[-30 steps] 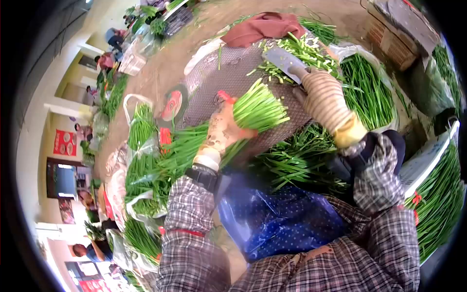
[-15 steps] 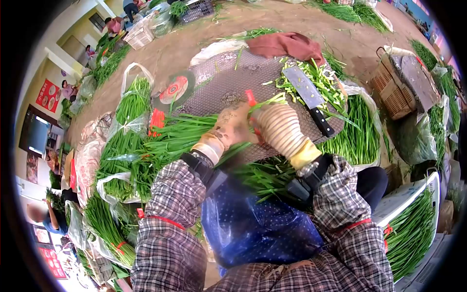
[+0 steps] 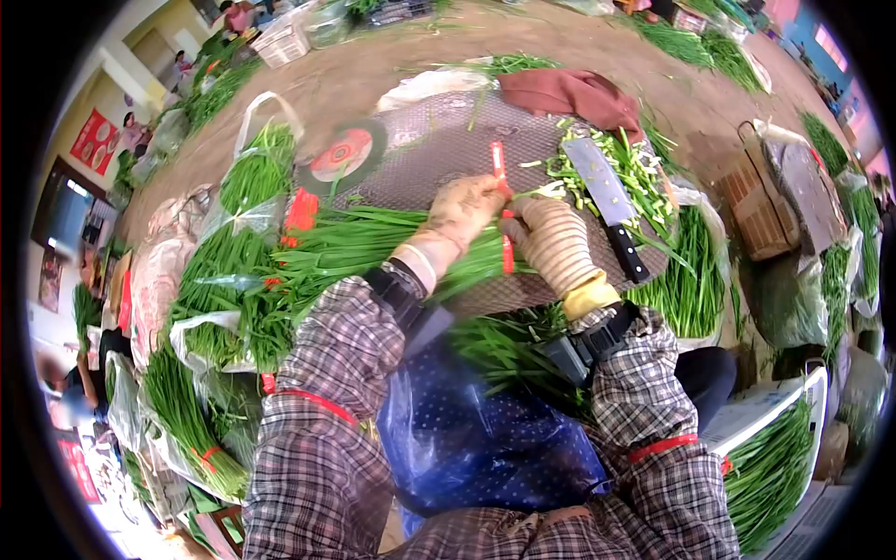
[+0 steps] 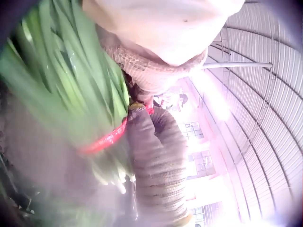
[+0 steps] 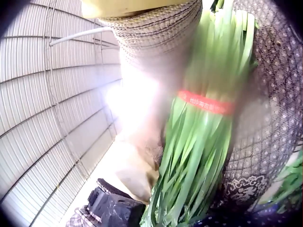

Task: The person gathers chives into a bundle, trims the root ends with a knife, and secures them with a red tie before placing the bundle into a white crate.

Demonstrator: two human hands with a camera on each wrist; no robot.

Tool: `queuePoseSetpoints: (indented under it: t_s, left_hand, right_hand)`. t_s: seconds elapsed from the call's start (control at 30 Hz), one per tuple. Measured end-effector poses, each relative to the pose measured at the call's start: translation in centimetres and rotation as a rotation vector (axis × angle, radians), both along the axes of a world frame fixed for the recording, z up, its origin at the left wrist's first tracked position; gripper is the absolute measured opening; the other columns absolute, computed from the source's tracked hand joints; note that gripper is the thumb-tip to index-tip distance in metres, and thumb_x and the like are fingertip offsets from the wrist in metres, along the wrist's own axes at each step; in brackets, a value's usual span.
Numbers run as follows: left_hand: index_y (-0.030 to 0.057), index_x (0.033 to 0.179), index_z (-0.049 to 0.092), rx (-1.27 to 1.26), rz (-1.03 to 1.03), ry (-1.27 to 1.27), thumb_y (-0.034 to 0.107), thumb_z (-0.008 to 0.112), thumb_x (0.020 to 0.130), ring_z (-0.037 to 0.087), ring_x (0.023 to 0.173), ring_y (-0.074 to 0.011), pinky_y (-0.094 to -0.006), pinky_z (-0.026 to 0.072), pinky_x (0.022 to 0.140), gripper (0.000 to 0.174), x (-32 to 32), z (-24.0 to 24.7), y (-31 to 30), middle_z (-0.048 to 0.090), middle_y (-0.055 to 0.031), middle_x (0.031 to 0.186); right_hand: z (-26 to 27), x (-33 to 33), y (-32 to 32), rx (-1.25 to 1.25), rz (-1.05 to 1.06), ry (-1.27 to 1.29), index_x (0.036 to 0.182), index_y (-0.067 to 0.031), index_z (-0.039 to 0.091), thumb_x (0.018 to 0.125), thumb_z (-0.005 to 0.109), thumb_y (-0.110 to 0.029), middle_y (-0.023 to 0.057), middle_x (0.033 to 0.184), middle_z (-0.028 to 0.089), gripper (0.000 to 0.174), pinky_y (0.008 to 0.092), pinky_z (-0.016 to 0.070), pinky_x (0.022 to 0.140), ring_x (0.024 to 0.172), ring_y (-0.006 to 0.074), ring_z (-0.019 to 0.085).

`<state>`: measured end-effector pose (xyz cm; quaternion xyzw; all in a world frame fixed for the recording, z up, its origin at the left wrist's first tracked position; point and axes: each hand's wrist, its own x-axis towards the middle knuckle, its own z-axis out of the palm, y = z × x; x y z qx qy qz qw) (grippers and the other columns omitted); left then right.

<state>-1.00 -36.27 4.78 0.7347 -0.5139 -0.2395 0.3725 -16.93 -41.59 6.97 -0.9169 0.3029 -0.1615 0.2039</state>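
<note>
A bunch of garlic chives (image 3: 373,233) lies across the work surface (image 3: 420,121), with leaves to the left and pale cut ends to the right. Red tape (image 5: 207,102) with white print wraps it near the cut ends; one end sticks up past the fingers in the head view. My left hand (image 3: 462,210), in a soiled pale glove, pinches the tape on top of the bunch. Against it, my right hand (image 3: 551,233), in a striped knit glove, has its curled fingers on the tape too. The fingertips are partly hidden. A cleaver (image 3: 602,191) lies right of my hands.
Chopped stalk ends (image 3: 630,168) lie around the blade. A reddish-brown cloth (image 3: 574,98) sits at the far edge, and a tape roll (image 3: 342,156) at the left. Bagged chives (image 3: 686,271) stand on the right, more bundles (image 3: 224,289) on the left. Blue plastic (image 3: 476,420) covers my lap.
The right hand has laid the cleaver on the chopped ends and moved left to the bunch. The left hand has lowered the bunch and now works at the tape with the right.
</note>
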Motion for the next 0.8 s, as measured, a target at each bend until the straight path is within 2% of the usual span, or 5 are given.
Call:
queuePoseSetpoints:
  t_s: [0.13,0.23,0.43,0.63,0.8]
  left_hand:
    - [0.0078,0.092,0.068,-0.28,0.069,-0.361,0.024,0.06,0.089,0.065,0.09,-0.032,-0.0415,0.0502,0.084,0.019,-1.5,-1.6,1.6,0.068,-0.014,0.092]
    - [0.0127,0.085,0.067,-0.169,0.21,-0.728,0.021,0.061,0.086,0.061,0.086,-0.0319,-0.0449,0.0473,0.084,0.01,-3.9,-0.1,3.6,0.066,-0.0095,0.085]
    - [0.0101,0.088,0.062,-0.571,0.434,-0.571,0.016,0.063,0.082,0.06,0.089,-0.0286,-0.0449,0.0398,0.094,0.008,-7.1,-1.7,5.3,0.064,-0.0079,0.082]
    - [0.0078,0.09,0.062,-0.273,0.305,-0.447,0.014,0.06,0.085,0.059,0.081,-0.0342,-0.0419,0.0439,0.082,0.008,-5.3,-0.2,5.2,0.064,-0.0141,0.084]
    - [0.0059,0.095,0.065,-0.417,0.212,-0.317,0.014,0.06,0.085,0.06,0.083,-0.0378,-0.045,0.0478,0.074,0.013,-3.6,-2.2,4.2,0.064,-0.0188,0.089]
  right_hand:
    - [-1.6,-0.2,0.2,-0.062,0.051,-0.195,0.098,-0.0069,0.066,0.085,0.065,-0.022,0.0196,0.085,0.065,0.02,0.046,0.0496,0.071,0.081,0.0384,0.062]
    - [-2.9,-0.4,0.0,-0.212,0.068,-0.196,0.095,-0.008,0.065,0.088,0.061,-0.023,0.0175,0.089,0.065,0.017,0.0469,0.0489,0.073,0.082,0.0384,0.061]
    - [-3.1,-0.8,0.6,-0.295,0.065,-0.439,0.087,-0.0061,0.066,0.085,0.067,-0.021,0.0175,0.077,0.061,0.015,0.0471,0.048,0.068,0.074,0.0391,0.059]
    - [-0.3,1.6,0.4,-0.279,0.008,-0.32,0.083,-0.0051,0.066,0.082,0.065,-0.022,0.0187,0.078,0.063,0.016,0.0482,0.0481,0.072,0.077,0.0388,0.061]
    - [-1.2,3.0,-2.3,-0.174,0.042,-0.13,0.087,-0.0065,0.068,0.087,0.061,-0.025,0.0194,0.082,0.065,0.02,0.0463,0.0508,0.075,0.08,0.0391,0.063]
